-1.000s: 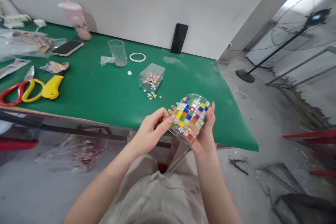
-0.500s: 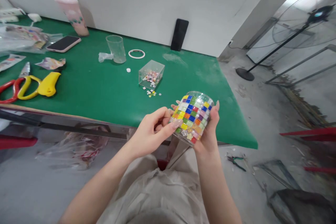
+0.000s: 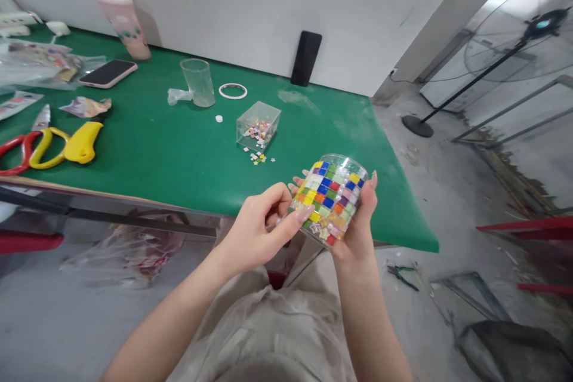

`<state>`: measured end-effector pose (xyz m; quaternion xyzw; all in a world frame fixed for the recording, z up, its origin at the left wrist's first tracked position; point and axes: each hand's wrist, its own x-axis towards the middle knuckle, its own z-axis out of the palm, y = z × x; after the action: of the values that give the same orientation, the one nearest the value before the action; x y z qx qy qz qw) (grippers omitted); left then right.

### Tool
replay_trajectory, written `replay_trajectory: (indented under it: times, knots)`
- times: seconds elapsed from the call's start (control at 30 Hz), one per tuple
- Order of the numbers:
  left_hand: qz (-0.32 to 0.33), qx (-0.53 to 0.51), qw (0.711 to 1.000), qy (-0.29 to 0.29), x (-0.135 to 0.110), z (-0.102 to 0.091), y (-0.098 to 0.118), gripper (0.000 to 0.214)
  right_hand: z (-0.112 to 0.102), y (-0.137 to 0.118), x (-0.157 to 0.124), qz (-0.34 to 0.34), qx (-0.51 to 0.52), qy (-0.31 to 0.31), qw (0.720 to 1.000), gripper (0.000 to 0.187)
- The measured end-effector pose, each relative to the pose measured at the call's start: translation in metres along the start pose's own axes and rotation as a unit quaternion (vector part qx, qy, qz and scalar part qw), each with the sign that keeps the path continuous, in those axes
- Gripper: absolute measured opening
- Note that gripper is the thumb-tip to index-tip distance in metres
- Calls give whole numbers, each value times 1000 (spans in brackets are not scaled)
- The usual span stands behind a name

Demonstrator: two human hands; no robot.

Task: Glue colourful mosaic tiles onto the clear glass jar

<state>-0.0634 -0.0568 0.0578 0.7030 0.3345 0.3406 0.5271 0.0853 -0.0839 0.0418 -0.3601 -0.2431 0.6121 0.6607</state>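
A clear jar covered in small coloured mosaic tiles (image 3: 330, 198) is held tilted over the near edge of the green table (image 3: 179, 155). My right hand (image 3: 357, 228) cups it from below and the right, fingers wrapped round it. My left hand (image 3: 259, 230) is curled beside the jar, its thumb pressing on the tiles at the jar's lower left. A clear box of loose tiles (image 3: 258, 126) stands on the table behind, with a few tiles spilled in front of it.
On the table lie a clear cup (image 3: 197, 82), a white ring (image 3: 233, 91), a black phone (image 3: 305, 58) leaning on the wall, a pink tumbler (image 3: 122, 22), another phone (image 3: 107, 73), and red and yellow scissors (image 3: 49, 148). A fan (image 3: 514, 42) stands right.
The jar has risen slightly and turned a little in my hands. My left thumb has slid further onto the tiles. The view has shifted a little.
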Motion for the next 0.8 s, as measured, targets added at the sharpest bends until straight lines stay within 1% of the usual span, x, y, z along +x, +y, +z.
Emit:
replay_trajectory:
  times: [0.13, 0.23, 0.33, 0.43, 0.53, 0.7, 0.8]
  knots:
    - [-17, -19, 1000, -10, 1, 1, -1, 38, 0, -2, -1, 1, -12, 10, 1000, 59]
    - [-37, -75, 996, -26, 3, 0, -4, 39, -2, -5, -1, 5, -40, 4, 999, 61]
    - [-38, -116, 992, -46, 4, -1, -4, 42, -5, -7, -1, 8, -47, -5, 999, 65]
    - [-45, -97, 993, -40, 2, 0, 0, 41, -8, -8, -1, 7, -40, -17, 999, 68]
    - [-65, -65, 995, -29, 1, 3, 2, 41, -8, -6, -1, -2, -31, -12, 999, 67]
    - [-83, -102, 991, -34, 0, 5, 2, 41, -6, -6, -2, -7, -27, -12, 1000, 65]
    - [-87, -109, 990, -33, 0, 4, 4, 42, -4, -7, -3, -3, -33, -11, 999, 67]
